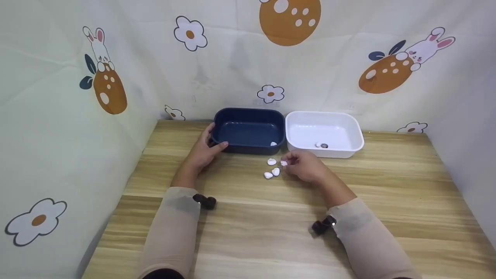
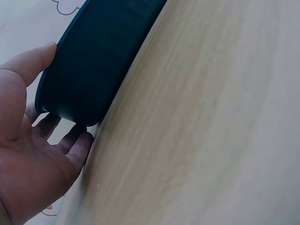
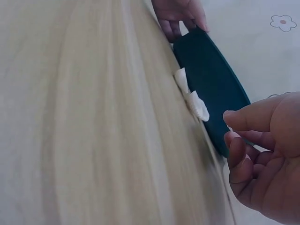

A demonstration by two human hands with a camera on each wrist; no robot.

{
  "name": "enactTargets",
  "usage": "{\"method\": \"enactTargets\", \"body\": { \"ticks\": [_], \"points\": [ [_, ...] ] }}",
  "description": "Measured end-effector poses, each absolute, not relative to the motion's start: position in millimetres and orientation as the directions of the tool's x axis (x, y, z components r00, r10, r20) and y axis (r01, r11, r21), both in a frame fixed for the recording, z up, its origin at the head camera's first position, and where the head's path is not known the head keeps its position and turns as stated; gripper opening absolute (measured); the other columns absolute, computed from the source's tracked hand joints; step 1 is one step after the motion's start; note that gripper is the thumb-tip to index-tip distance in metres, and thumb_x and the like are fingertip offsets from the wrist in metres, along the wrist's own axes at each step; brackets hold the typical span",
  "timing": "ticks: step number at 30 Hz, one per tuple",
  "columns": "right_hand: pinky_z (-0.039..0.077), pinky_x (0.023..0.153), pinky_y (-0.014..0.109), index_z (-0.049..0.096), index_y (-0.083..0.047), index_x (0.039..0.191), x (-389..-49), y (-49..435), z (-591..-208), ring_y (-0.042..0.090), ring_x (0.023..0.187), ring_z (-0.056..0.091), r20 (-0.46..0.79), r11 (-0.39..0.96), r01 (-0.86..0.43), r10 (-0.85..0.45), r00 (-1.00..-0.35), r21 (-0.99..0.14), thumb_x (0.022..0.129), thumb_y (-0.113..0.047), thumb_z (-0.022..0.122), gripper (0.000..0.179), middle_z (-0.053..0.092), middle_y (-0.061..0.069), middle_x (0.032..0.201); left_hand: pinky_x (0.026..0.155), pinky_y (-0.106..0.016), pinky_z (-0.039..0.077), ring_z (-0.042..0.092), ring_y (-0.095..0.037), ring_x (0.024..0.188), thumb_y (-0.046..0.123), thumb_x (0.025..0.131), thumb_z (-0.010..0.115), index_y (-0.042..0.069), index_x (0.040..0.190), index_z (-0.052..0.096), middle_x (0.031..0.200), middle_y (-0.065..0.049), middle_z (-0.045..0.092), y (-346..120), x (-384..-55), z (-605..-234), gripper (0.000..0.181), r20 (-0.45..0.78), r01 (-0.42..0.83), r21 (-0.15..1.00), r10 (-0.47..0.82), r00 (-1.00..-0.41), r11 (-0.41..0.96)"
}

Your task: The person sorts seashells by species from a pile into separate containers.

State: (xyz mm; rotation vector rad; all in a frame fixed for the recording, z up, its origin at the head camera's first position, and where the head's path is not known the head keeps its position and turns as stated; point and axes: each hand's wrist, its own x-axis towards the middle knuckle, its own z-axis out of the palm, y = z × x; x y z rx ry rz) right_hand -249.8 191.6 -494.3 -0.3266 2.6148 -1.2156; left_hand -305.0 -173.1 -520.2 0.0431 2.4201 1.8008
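1. Left hand (image 1: 202,153), center-left of the head frame: thumb and fingers spread around the left end of the dark blue bin (image 1: 248,148), holding it; thumb on the near rim.
2. Right hand (image 1: 308,167), right of center: thumb and fingertips pinching a small white piece (image 1: 284,163), just in front of where the bins meet. Mostly hidden by fingers in the right wrist view.
3. Three loose white pieces (image 1: 275,171) lie near it on the wood-grain table (image 1: 252,228), mid-frame; I see the lower two close together.
4. One white piece (image 1: 273,144) sits in the dark blue bin, near right corner.
5. White bin (image 1: 341,153) stands just beside, to the right. Inside, near wall: a white bit (image 1: 318,144) and a dark bit (image 1: 324,146).
6. Printed cloth (image 1: 232,69) hangs behind, across the upper frame.
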Motion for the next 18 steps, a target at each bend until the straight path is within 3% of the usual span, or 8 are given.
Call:
{"method": "enactTargets", "body": {
  "ticks": [10,18],
  "points": [
    [0.053,0.078,0.029,0.077,-0.010,0.118,-246,194,-475,0.019,0.091,0.063,-0.126,0.635,-0.067,-0.253,-0.959,-0.770,0.093,-0.011,0.073,0.025,0.071,0.006,0.102,0.138,-0.047,0.018,0.024,-0.031,0.167,0.036,0.096,0.080,0.026,0.172,0.020,0.180,-0.006,0.022,-174,-306,-521,0.098,-0.077,-0.042,0.955,0.108,-0.991,0.293],
    [0.052,0.086,0.029,0.076,-0.005,0.123,-244,199,-465,0.020,0.096,0.065,-0.065,0.598,-0.092,-0.236,-0.970,-0.796,0.096,-0.010,0.074,0.027,0.073,0.009,0.107,0.138,-0.047,0.017,0.023,-0.030,0.167,0.037,0.096,0.081,0.028,0.173,0.020,0.180,-0.005,0.022,-173,-305,-520,0.099,-0.085,-0.052,0.955,0.102,-0.991,0.291]
  ]
}}
